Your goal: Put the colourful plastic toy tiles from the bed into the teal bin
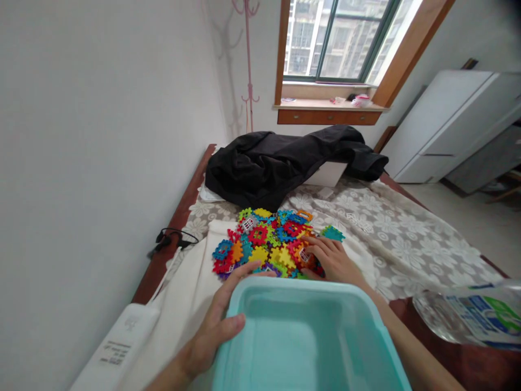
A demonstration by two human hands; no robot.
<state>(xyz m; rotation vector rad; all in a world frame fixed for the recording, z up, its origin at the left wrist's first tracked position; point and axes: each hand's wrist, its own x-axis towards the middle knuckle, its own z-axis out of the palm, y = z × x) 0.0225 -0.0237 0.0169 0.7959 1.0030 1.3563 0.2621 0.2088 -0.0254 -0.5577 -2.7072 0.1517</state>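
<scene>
A turquoise plastic basin (285, 331) fills the lower middle of the view, and its visible inside holds nothing. My left hand (215, 320) grips its left rim, thumb on the near side and fingers along the outer wall. Just beyond the basin lies a heap of colourful interlocking plastic building pieces (260, 236), flat and notched at the edges, in red, yellow, blue, orange and green. My right hand (331, 258) reaches past the basin's right side, its fingers apart and resting on the heap's right edge, near a small white lattice window piece (304, 254).
A white cloth (195, 293) lies under the heap on a floral bedspread (399, 239). Behind is a dark garment (277, 157) over a white box (328, 174). At right lies a clear bottle (472, 315); at left, a white power bank-like device (118, 347) and black cable (165, 239).
</scene>
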